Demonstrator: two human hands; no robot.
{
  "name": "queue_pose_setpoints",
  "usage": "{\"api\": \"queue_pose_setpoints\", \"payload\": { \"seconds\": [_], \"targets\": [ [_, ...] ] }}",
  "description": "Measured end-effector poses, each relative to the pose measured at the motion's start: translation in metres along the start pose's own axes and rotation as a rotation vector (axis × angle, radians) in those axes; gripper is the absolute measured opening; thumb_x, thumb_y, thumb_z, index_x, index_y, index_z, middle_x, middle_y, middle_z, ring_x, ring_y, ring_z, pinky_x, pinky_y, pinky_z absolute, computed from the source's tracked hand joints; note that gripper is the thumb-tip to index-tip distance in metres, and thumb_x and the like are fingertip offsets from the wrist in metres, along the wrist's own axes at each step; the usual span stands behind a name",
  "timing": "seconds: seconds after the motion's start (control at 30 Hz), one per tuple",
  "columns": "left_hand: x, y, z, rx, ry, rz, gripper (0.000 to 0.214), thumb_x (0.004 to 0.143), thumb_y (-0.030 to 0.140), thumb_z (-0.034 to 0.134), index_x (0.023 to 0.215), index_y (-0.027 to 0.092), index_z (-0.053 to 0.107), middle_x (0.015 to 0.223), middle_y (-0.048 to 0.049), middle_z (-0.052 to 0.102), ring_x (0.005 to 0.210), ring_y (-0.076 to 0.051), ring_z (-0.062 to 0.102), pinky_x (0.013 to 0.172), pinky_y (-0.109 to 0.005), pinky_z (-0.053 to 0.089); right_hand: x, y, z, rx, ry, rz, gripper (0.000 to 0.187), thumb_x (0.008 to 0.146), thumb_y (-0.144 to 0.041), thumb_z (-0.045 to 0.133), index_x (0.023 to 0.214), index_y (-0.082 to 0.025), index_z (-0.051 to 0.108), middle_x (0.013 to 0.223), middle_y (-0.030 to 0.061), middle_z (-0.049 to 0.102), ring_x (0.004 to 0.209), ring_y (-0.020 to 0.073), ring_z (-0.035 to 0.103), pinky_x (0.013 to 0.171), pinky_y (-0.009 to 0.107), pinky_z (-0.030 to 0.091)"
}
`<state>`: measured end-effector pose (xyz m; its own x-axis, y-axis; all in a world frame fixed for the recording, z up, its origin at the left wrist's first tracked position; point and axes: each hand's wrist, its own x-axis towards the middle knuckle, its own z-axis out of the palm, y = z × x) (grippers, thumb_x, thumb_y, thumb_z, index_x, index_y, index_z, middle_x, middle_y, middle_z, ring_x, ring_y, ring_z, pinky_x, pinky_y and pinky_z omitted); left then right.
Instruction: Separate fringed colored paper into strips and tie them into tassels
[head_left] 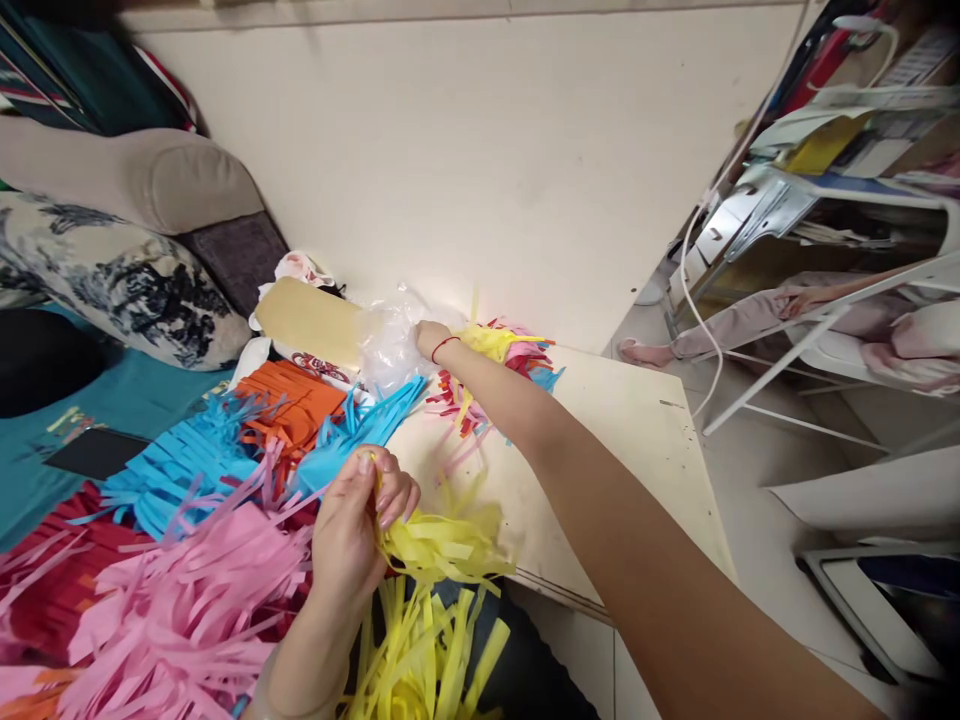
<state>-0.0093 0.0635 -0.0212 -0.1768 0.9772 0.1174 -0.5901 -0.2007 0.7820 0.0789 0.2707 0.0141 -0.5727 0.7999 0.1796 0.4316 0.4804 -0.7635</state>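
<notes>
My left hand [356,515] is closed around the top of a yellow paper tassel [446,540], and its thin strips hang to the right. More yellow strips [420,650] lie below it over my lap. My right hand [433,338], a red string on its wrist, reaches to a clear plastic bag [394,340] on the wooden board; its fingers are hidden. Right of that hand is a pile of finished-looking mixed-colour tassels [510,350] in yellow, red, pink and blue.
At left lie fringed sheets in pink [202,590], blue [187,460], orange [292,410] and red. A tan cardboard piece [307,320] stands behind them. The pale wooden board [622,420] ends at the tiled floor. A seated person's legs [720,325] show at right beside a white metal frame [810,345].
</notes>
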Motion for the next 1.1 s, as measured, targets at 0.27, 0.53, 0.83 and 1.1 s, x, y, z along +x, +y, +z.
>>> {"api": "queue_pose_setpoints", "payload": {
  "seconds": [0.27, 0.53, 0.83, 1.1],
  "targets": [
    [0.004, -0.010, -0.004, 0.247, -0.011, 0.076, 0.023, 0.091, 0.038, 0.053, 0.079, 0.018, 0.056, 0.054, 0.0065, 0.035, 0.046, -0.006, 0.035, 0.052, -0.022, 0.035, 0.036, -0.004, -0.002, -0.248, 0.034, 0.022, 0.025, 0.094, -0.022, 0.052, 0.111, -0.006, 0.061, 0.117, 0.0133, 0.059, 0.108, 0.0217, 0.057, 0.097, 0.042, 0.044],
    [-0.003, -0.010, 0.001, 1.157, -0.118, 0.393, 0.018, 0.096, 0.027, 0.041, 0.090, 0.019, 0.056, 0.069, 0.0025, 0.054, 0.059, -0.010, 0.050, 0.059, -0.022, 0.038, -0.136, -0.017, -0.013, 0.043, -0.052, -0.453, 0.025, 0.093, -0.024, 0.052, 0.109, -0.017, 0.069, 0.099, 0.0067, 0.070, 0.092, 0.0141, 0.064, 0.083, 0.026, 0.049],
    [-0.019, -0.007, 0.024, 1.479, -0.313, 0.687, 0.016, 0.094, 0.017, 0.040, 0.092, 0.017, 0.056, 0.070, -0.0004, 0.059, 0.063, -0.013, 0.057, 0.060, -0.022, 0.042, -0.188, -0.020, -0.016, 0.495, 0.077, -0.235, 0.012, 0.077, -0.025, 0.073, 0.084, -0.016, 0.073, 0.083, 0.0041, 0.074, 0.072, 0.0131, 0.068, 0.070, 0.024, 0.056],
    [-0.025, 0.003, 0.030, 1.955, -0.305, 1.000, 0.020, 0.092, 0.014, 0.042, 0.089, 0.016, 0.062, 0.062, -0.0016, 0.055, 0.057, -0.017, 0.051, 0.058, -0.028, 0.035, -0.191, -0.021, -0.020, 0.563, 0.005, -0.226, 0.008, 0.077, -0.021, 0.071, 0.080, -0.014, 0.070, 0.078, 0.0019, 0.071, 0.065, 0.0094, 0.066, 0.064, 0.020, 0.055]
  ]
}}
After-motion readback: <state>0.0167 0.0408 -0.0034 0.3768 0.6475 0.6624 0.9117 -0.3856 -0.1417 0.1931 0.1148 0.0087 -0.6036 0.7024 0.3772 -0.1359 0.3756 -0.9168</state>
